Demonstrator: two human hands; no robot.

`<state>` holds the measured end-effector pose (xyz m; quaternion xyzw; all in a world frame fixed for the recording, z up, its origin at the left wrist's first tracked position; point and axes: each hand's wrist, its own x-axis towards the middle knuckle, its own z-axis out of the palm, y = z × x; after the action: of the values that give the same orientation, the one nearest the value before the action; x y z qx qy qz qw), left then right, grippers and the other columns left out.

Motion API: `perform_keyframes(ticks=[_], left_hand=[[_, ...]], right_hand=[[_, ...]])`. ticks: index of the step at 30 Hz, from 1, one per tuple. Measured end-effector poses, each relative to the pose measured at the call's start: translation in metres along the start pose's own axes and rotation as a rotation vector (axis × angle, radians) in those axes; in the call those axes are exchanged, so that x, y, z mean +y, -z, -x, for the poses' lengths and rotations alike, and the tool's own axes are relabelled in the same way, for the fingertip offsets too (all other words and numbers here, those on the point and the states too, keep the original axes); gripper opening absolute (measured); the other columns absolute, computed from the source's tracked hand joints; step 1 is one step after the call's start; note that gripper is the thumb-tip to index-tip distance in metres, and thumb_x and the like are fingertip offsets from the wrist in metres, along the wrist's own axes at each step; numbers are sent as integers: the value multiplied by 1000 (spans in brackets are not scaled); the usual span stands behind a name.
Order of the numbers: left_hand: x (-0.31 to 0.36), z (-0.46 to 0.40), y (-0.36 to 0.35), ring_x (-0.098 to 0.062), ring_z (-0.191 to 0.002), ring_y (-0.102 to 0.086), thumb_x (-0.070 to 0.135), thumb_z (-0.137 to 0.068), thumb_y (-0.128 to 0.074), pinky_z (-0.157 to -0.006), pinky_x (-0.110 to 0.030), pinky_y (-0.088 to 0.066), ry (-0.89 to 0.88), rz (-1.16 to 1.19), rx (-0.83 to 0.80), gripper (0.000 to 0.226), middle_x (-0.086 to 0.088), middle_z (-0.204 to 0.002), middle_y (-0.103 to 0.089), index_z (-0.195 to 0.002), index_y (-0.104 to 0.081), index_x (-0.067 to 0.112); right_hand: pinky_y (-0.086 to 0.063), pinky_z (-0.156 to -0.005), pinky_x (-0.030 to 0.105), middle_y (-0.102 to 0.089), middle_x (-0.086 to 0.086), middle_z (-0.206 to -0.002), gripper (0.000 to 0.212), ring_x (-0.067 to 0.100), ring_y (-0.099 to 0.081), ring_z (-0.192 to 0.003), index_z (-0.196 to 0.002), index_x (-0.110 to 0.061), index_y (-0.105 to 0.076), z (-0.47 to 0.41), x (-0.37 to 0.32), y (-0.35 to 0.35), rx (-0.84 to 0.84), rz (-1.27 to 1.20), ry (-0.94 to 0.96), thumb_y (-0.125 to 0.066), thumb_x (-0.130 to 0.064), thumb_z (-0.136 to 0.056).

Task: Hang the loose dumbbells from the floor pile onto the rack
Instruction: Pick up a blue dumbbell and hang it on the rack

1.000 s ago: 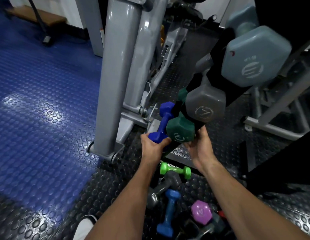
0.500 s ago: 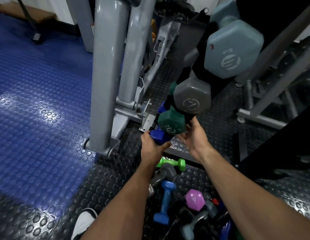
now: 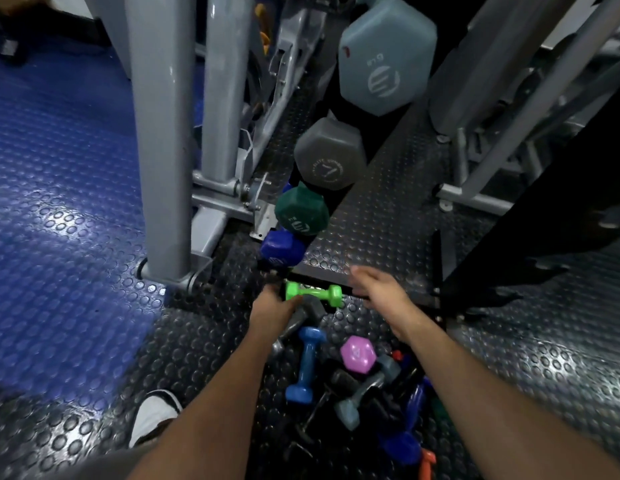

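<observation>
1. Plainly, the left hand (image 3: 272, 311) reaches into the floor pile (image 3: 353, 382), fingers at the end of the green dumbbell (image 3: 313, 294); whether it grips cannot be told. A one-ended hold could let the dumbbell tip and drop.
2. The right hand (image 3: 377, 289) hovers with fingers relaxed, holding nothing.
3. Dumbbells overlap in the pile, so pulling one may roll others toward the shoe (image 3: 152, 415).
4. The dark blue dumbbell (image 3: 280, 251) hangs lowest on the rack (image 3: 350, 206); a bump could knock it loose.
</observation>
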<state>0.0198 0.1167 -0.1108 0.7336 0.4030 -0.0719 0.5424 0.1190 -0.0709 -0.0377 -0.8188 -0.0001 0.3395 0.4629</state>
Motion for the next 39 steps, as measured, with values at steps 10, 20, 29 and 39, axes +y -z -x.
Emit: perform_keyframes(ticks=[10, 20, 29, 39], left_hand=[[-98, 62, -86, -33, -101, -71, 21, -90, -65, -80, -30, -52, 209, -280, -384, 23, -18, -102, -75, -99, -75, 2], [-109, 67, -109, -29, -105, -69, 37, -79, -77, -87, -33, -56, 289, -438, -275, 49, -9, -119, -70, -120, -66, 13], [-136, 74, -110, -25, -108, -67, 50, -76, -82, -90, -36, -55, 196, -593, -186, 60, -3, -121, -66, -125, -63, 20], [-184, 70, -100, -34, -146, -34, 46, -64, -92, -119, -46, -35, 166, -664, -629, 119, -14, -162, -27, -159, -25, 19]], right_hand=[[-43, -106, 28, -64, 2, -134, 43, 18, -60, -120, -139, -22, -62, 34, 109, -8, 11, 281, -107, -65, -28, -97], [-36, -117, 38, -43, 4, -152, 47, 29, -45, -136, -143, -25, -57, 22, 131, -18, -9, 689, 120, -61, -33, -96], [12, -123, 61, -14, 9, -171, 85, 34, 6, -158, -164, -28, -14, 7, 129, -63, -462, 1648, 394, -62, -43, -96], [19, -116, 63, -29, 12, -166, 107, 37, -10, -157, -162, -15, -12, -20, 134, -79, -495, 1890, 402, -74, -51, -83]])
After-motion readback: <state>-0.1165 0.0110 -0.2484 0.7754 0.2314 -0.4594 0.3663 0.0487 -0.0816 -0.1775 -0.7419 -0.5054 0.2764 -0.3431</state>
